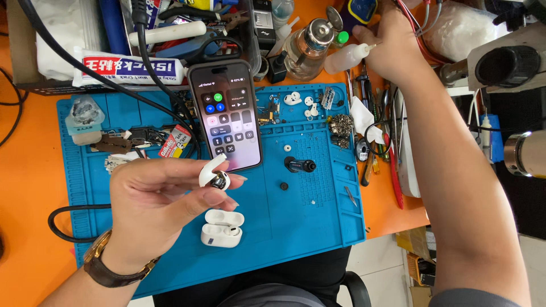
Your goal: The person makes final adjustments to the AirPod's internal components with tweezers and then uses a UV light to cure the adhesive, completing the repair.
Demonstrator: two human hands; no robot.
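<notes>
— What's in the left hand (156, 204)?

— A white earbud (214, 173). The fingers (219, 197) are curled close around it, thumb and fingertips pinching it, its shiny metal end turned toward us. The hand hangs above the blue work mat (318, 210), at about seven o'clock from the mat's middle. There's a brown-strapped wristwatch (105, 267) on that wrist.

— And the case?

— The white charging case (222, 229) lies open on the mat just below the hand, at five o'clock from the earbud, apart from the fingers. Something white sits in one of its wells; I can't make it out clearly.

— The phone?

— A smartphone (226, 116) with its screen lit lies on the mat at twelve o'clock from the earbud, its lower edge just beside the bud as I see it.

— What about the right hand (398, 48)?

— Stretched well away, up at one o'clock over the orange tabletop (28, 187). It's closed on the nozzle end of a small white squeeze bottle (346, 58), which lies tilted beside a glass dispenser bottle (306, 48). How tightly it grips, I can't tell; the fingers are mostly hidden behind the hand.

— Anything else nearby?

— A small black cylinder (300, 165) on the mat at three o'clock from the phone, and a cluster of hand tools (378, 131) along the mat's right edge.
</notes>
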